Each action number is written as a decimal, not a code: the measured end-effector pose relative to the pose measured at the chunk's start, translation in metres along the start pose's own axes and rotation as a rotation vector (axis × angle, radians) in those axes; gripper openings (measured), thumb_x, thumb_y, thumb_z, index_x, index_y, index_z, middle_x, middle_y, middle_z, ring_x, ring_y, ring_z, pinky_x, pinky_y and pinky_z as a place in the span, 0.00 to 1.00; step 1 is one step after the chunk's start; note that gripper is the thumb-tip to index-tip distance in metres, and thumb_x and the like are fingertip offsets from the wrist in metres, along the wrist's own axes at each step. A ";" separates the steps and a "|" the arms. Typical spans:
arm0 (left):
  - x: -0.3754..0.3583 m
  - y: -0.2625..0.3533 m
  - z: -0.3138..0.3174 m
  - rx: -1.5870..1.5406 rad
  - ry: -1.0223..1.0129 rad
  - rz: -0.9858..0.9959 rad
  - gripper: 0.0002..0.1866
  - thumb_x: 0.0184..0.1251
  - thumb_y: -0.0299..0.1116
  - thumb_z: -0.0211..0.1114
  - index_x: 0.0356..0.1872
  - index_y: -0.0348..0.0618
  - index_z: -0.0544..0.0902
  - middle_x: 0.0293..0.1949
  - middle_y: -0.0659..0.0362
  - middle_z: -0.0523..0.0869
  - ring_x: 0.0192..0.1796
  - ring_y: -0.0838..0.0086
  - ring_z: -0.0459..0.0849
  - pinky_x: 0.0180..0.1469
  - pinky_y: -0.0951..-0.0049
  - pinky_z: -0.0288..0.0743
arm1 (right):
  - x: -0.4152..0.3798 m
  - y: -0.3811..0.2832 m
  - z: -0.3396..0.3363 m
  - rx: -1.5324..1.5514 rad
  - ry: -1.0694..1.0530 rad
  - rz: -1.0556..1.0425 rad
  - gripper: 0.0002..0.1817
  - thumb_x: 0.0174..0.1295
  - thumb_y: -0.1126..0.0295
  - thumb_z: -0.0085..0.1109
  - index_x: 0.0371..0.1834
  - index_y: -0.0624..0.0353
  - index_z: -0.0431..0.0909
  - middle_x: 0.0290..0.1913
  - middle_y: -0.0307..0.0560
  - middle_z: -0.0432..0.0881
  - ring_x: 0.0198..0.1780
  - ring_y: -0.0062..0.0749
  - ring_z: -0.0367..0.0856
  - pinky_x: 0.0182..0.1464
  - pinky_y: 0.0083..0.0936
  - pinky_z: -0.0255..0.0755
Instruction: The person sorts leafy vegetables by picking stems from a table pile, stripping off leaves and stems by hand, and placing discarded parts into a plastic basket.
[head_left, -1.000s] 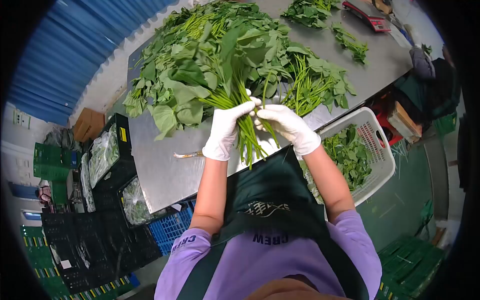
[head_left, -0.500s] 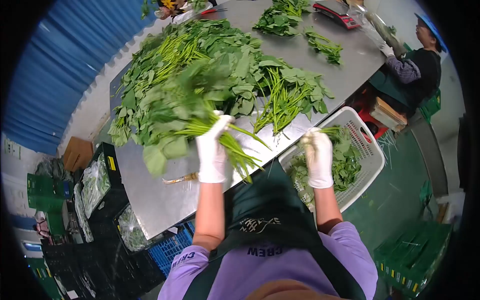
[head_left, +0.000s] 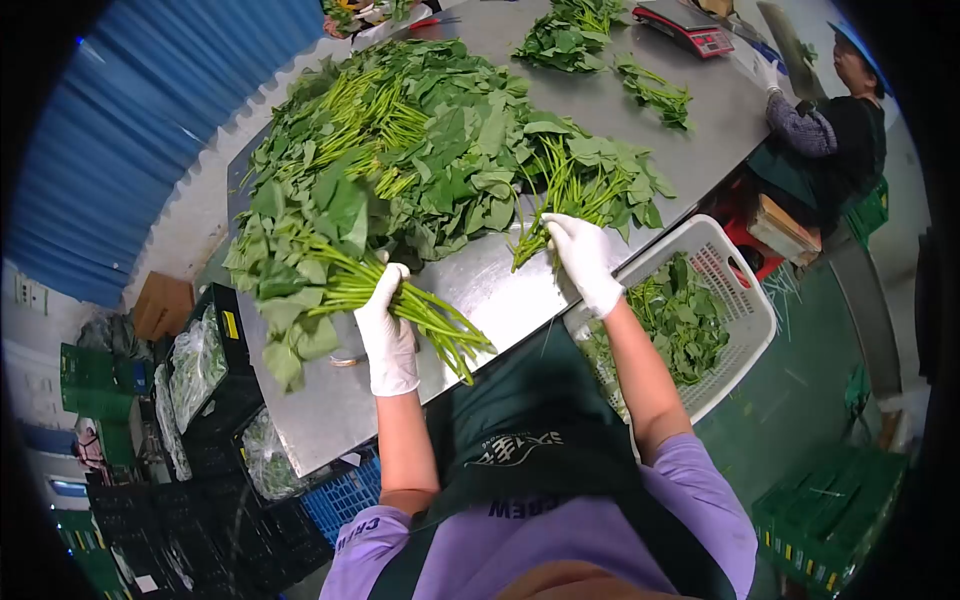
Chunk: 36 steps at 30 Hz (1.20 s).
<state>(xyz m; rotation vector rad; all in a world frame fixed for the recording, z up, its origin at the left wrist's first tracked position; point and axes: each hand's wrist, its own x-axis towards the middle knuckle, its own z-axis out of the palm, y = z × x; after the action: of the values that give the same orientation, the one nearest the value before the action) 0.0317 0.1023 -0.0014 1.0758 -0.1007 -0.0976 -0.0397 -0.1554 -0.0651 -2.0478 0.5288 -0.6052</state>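
Observation:
My left hand (head_left: 390, 335), in a white glove, is closed round a bunch of leafy green stems (head_left: 340, 280) above the metal table. The leaves fan out to the left and the stem ends point down to the right. My right hand (head_left: 582, 262), gloved as well, is at the stem ends of a smaller pile of leafy greens (head_left: 590, 185), with thumb and fingers pinched on stems there. Behind both hands lies a large heap of the same greens (head_left: 440, 130). Part of a small tool (head_left: 345, 361) shows beside my left hand, mostly hidden by the bunch.
A white plastic basket (head_left: 745, 345) holding loose greens stands right of the table (head_left: 330, 415). Smaller bunches (head_left: 655, 92) and a red scale (head_left: 690, 30) lie at the far end. A co-worker (head_left: 835, 130) stands at the right. Dark crates (head_left: 215, 400) with bagged greens are at left.
My right hand has left the basket and moved up and left to the smaller pile. My left hand has shifted a little left and down with its bunch, which now covers most of the tool.

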 end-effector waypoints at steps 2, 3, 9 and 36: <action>-0.011 0.005 0.004 0.034 0.104 0.028 0.19 0.57 0.25 0.64 0.51 0.32 0.74 0.32 0.59 0.81 0.32 0.77 0.77 0.39 0.79 0.70 | 0.010 0.004 0.022 -0.325 -0.034 -0.025 0.18 0.61 0.56 0.50 0.35 0.60 0.82 0.35 0.57 0.82 0.39 0.51 0.81 0.43 0.39 0.73; -0.012 0.007 0.004 0.016 0.058 0.045 0.20 0.57 0.25 0.64 0.51 0.32 0.74 0.32 0.59 0.80 0.33 0.77 0.77 0.39 0.79 0.70 | 0.018 -0.004 0.023 -0.421 -0.283 0.165 0.20 0.61 0.55 0.51 0.33 0.62 0.82 0.32 0.58 0.82 0.39 0.53 0.81 0.42 0.41 0.73; -0.008 0.001 -0.005 -0.079 -0.112 0.020 0.18 0.57 0.21 0.63 0.50 0.32 0.74 0.32 0.59 0.80 0.34 0.77 0.76 0.41 0.79 0.69 | 0.033 0.011 0.047 0.658 -0.178 0.538 0.12 0.58 0.69 0.57 0.23 0.68 0.74 0.21 0.52 0.81 0.12 0.25 0.72 0.14 0.20 0.64; 0.010 -0.006 0.032 -0.030 0.022 -0.133 0.15 0.48 0.18 0.69 0.39 0.35 0.78 0.30 0.57 0.83 0.27 0.75 0.80 0.31 0.78 0.74 | -0.030 -0.086 0.046 -0.086 0.066 -0.608 0.08 0.46 0.69 0.67 0.23 0.57 0.76 0.22 0.45 0.74 0.26 0.39 0.75 0.29 0.30 0.67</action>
<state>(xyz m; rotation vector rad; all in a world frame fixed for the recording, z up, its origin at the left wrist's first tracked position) 0.0368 0.0699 0.0089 1.0528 -0.0072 -0.2066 -0.0243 -0.0654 -0.0198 -2.2792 -0.0507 -1.0191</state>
